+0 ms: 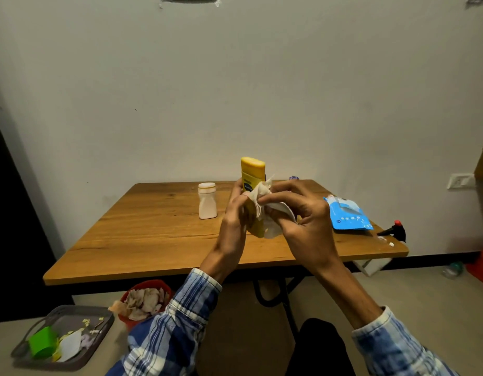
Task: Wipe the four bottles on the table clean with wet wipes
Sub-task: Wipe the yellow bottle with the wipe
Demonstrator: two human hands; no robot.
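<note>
My left hand (233, 213) grips a tall yellow bottle (252, 173), held upright above the wooden table (158, 237). My right hand (297, 213) presses a crumpled white wet wipe (264, 204) against the bottle's right side. A white bottle (207, 201) with a white cap stands on the table to the left of my hands. Behind my right hand a small blue-capped thing (293, 178) peeks out, mostly hidden. The blue wet wipe pack (347, 214) lies on the table at the right.
A black spray nozzle with a red tip (394, 231) lies at the table's right edge. On the floor stand a red bowl of used wipes (145, 301) and a grey tray (64, 337) with a green cup and scraps. The wall is close behind the table.
</note>
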